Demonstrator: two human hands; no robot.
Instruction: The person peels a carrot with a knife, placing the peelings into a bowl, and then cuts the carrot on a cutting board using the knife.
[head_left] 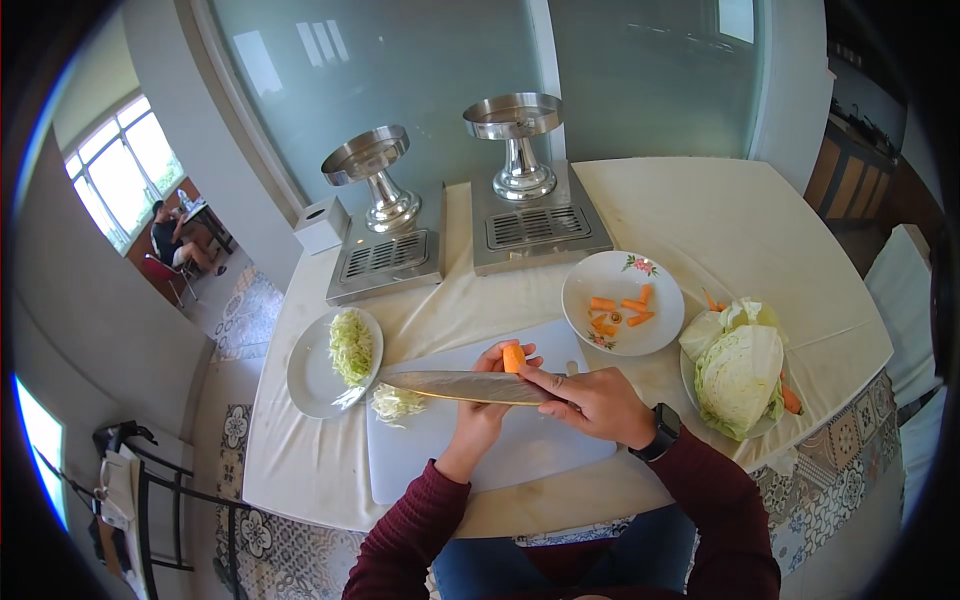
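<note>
We find the left hand [480, 415] with fingers clamped on a peeled carrot piece [514, 358], above the cutting board [430, 470], toward its far edge. The right hand [598, 402] grips a knife [440, 384]; whether blade and carrot touch, we cannot tell. Shredded cabbage [397, 402] lies at the board's far left corner; a floral dish [667, 312] of carrot pieces [603, 303] stands beyond its far right corner.
</note>
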